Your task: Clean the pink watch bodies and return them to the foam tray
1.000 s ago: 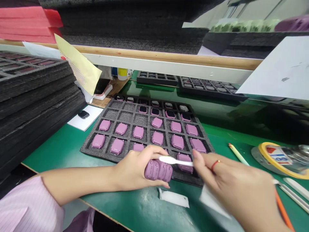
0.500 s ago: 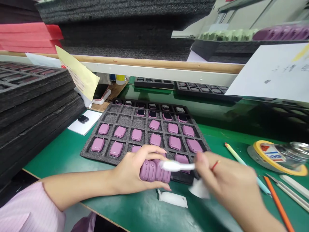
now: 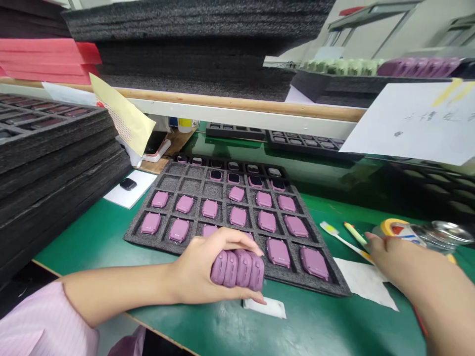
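Tray: black foam tray [image 3: 138, 236] on green bench [image 3: 85, 247], holding rows of pink cases [image 3: 210, 208].
Left hand [image 3: 202, 267]: clenched, grasping 4 stacked cases [image 3: 237, 270] over the tray's near edge.
Right hand [image 3: 403, 262]: grip cannot be told; fingertips just beside white brush [image 3: 347, 242].

Bright even light, soft shadows, glossy glare on the green workbench [image 3: 308, 321], curved wide-angle edges

L hand [image 3: 211, 262] grips pink watch cases [image 3: 237, 270], R hand [image 3: 401, 264] by toothbrush [image 3: 343, 241].
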A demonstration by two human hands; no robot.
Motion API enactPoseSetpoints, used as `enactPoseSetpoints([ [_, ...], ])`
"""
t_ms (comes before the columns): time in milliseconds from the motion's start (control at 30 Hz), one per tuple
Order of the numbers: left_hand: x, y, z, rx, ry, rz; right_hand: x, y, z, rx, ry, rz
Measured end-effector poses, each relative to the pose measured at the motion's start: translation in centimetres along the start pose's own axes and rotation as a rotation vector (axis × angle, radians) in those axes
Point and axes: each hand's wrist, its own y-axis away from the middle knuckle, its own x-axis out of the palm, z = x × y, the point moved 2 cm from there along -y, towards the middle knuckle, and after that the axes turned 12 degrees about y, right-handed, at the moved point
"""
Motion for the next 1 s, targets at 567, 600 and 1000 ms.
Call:
enactPoseSetpoints([
  [567, 0.7, 0.0, -0.3, -0.056, -0.125, 0.118, 3.5, 9.2, 14.7, -0.056, -1.129, 0.872],
  [600, 0.8, 0.0, -0.2, 0.006, -0.151, 0.136, 3.5, 9.1, 14.9, -0.072, -1.112, 0.834],
  [1000, 0.9, 0.6, 0.9, 0.249, -0.249, 0.198, 1.4, 9.8, 17.2, -0.296, -0.807, 0.170],
])
